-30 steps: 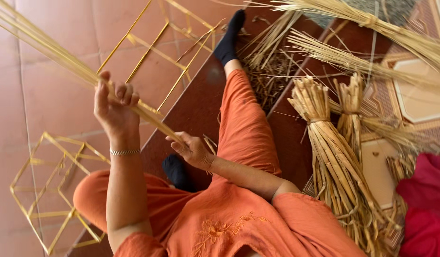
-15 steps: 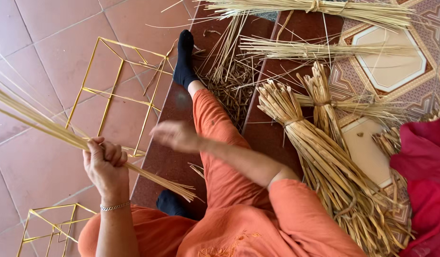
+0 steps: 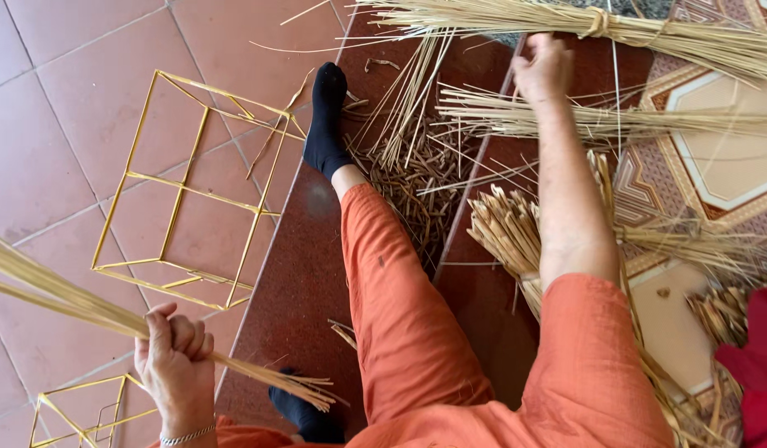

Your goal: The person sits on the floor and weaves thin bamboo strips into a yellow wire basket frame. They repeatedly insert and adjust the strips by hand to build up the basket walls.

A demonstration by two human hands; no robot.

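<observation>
My left hand [image 3: 176, 353] is closed around a bunch of long straw stalks [image 3: 60, 299] that runs from the left edge down past my knee. My right hand [image 3: 542, 70] is stretched far forward and rests on a loose sheaf of straw [image 3: 616, 123] lying across the floor; its fingers curl onto the stalks, and whether it grips them I cannot tell. My outstretched leg in orange trousers [image 3: 392, 290] ends in a black sock [image 3: 325, 124].
A yellow straw-frame cube [image 3: 192, 191] lies on the tiled floor at left, another frame [image 3: 76, 411] at bottom left. Tied straw bundles lie at top [image 3: 599, 21] and beside my right arm [image 3: 508, 228]. Cut scraps [image 3: 416, 178] litter the floor. Red cloth [image 3: 757, 365] sits at right.
My right hand has left my lap and reached forward to the loose sheaf. My left hand with its bunch has sunk lower in view as the camera tilted forward.
</observation>
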